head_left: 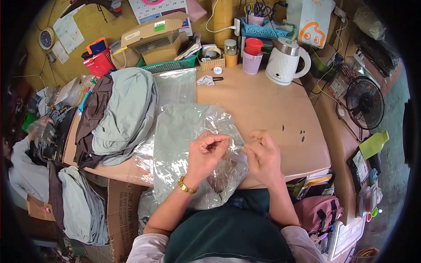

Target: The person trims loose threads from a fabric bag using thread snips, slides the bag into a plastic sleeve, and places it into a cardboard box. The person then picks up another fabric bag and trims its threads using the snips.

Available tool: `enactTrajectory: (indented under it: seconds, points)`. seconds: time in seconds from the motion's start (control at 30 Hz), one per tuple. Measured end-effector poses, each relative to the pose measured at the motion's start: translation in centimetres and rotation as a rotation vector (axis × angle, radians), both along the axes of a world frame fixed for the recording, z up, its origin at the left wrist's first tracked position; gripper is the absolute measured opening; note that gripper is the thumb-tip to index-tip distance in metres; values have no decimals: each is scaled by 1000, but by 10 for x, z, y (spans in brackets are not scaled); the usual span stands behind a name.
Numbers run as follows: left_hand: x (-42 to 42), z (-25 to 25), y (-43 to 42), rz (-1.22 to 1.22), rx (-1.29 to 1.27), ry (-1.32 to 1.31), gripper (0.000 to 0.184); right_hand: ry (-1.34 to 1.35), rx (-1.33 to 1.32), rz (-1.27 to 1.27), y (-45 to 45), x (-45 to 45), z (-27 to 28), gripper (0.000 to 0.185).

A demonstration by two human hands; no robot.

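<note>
A clear plastic bag (232, 131) lies at the table's front edge, with a folded grey-green cloth or garment (173, 131) inside it. My left hand (207, 153) is over the bag's right part, fingers curled into a pinch on the clear plastic. Close by on the right, my right hand (264, 158) pinches the plastic between thumb and fingers. A thin stretch of the film seems to span the small gap between both hands. Left of the bag rests a pile of grey-green and dark brown cloth (125, 114). Flat clear plastic bags (177, 83) lie behind.
A white electric kettle (283, 61), a lilac plastic cup (251, 63) and a green basket with boxes (169, 65) line the table's back. A black fan (365, 103) stands at right. Another person's sleeve (28, 164) shows at far left, near more hanging cloth (81, 206).
</note>
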State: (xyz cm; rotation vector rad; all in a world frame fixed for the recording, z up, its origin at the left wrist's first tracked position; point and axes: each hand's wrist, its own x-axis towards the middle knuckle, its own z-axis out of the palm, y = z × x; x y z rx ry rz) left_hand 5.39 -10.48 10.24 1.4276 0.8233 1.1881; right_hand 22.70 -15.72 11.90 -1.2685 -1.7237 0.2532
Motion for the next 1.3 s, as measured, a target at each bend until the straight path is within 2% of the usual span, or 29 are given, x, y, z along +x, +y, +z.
enactTrajectory:
  seconds: [0.03, 0.07, 0.13, 0.17, 0.23, 0.27, 0.33, 0.37, 0.43, 0.47, 0.53, 0.57, 0.63, 0.67, 0.73, 0.77, 0.83, 0.87, 0.93, 0.97, 1.03, 1.13, 1.3]
  points:
    - [1, -1, -1, 31, 62, 127, 12, -185, 297, -88, 0, -5, 2, 5]
    - [2, 0, -3, 29, 59, 131, 12, -183, 293, -91, 4, -9, 2, 5]
    - [3, 6, -6, 97, 420, 489, 12, -216, 443, -49, 13, -13, -3, 14]
    - [3, 6, -9, 94, 421, 489, 12, -216, 443, -52, 13, -14, -6, 14]
    - [4, 5, -14, 85, 455, 371, 16, 396, -20, -1, 14, -14, -13, 18]
    - [4, 6, -16, 83, 454, 371, 16, 396, -21, -2, 15, -15, -18, 18]
    - [3, 8, -19, 72, 415, 301, 15, 953, -152, 176, 17, -16, -24, 10]
    - [3, 7, -18, 73, 413, 302, 15, 954, -154, 176, 15, -16, -23, 10]
    - [0, 7, -15, 93, 375, 298, 14, 608, -184, 95, 8, -14, -19, 7]
    - [-1, 8, -14, 93, 376, 297, 14, 607, -183, 95, 8, -11, -19, 7]
    - [-3, 12, -16, 57, 367, 288, 16, 283, 70, 156, 6, -7, -20, 14]
    - [-3, 16, -18, 56, 364, 288, 16, 283, 66, 156, 4, -6, -18, 14]
    - [-2, 23, -22, 11, 448, 372, 17, 22, 106, 21, -2, -7, -9, 10]
    - [1, 20, -22, 10, 447, 373, 17, 23, 104, 20, -3, -7, -7, 10]
    - [8, 10, -20, 100, 455, 360, 21, -155, 167, -41, -2, -7, -4, 2]
    - [8, 8, -18, 98, 455, 360, 21, -154, 167, -43, -3, -6, -4, 2]
    - [8, 4, -11, 93, 537, 345, 23, 108, -48, 63, -3, -1, -3, 2]
    - [8, 1, -7, 92, 538, 342, 23, 106, -46, 61, -2, 0, -7, 2]
    - [6, -1, -2, 57, 565, 299, 28, 768, -470, 384, 0, 2, -23, 9]
    - [7, 2, -4, 52, 565, 298, 28, 769, -469, 380, 0, 6, -25, 9]
    - [9, 20, -10, -21, 531, 163, 34, 1186, -678, 627, 4, 18, -25, 14]
    - [3, 36, -19, -3, 632, 301, 35, 1212, -665, 550, 4, 15, -18, 17]
    - [13, 9, -6, 72, 832, 206, 19, 1238, -706, 604, 5, 13, -13, 15]
